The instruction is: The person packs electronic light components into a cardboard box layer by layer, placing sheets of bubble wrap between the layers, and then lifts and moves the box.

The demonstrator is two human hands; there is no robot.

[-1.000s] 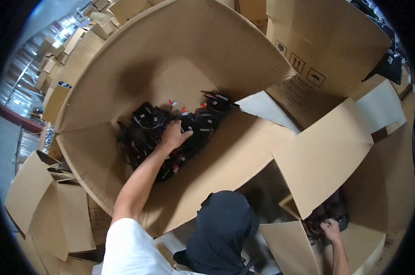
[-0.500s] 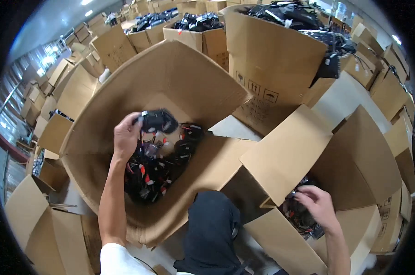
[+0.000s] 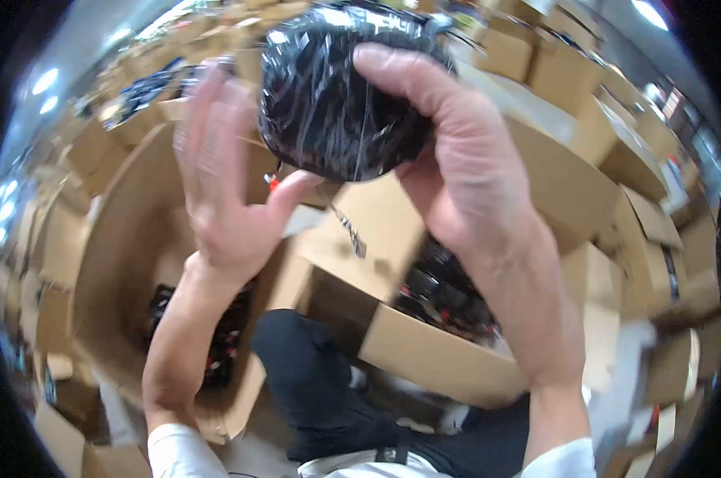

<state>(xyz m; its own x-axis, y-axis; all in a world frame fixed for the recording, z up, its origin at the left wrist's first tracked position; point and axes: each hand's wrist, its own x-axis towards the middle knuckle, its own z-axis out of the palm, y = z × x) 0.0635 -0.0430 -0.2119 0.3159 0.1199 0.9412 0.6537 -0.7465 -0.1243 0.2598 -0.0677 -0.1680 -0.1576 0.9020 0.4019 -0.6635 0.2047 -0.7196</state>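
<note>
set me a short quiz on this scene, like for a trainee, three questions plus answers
1. True or false: the left hand is open, not a fist.
2. Which hand grips the black plastic-wrapped item? A) left B) right C) neither
3. Fill in: dark items lie in the large box toward the picture's left, which is made of ____.

Key: 1. True. 2. B, the right hand. 3. Cardboard.
</note>
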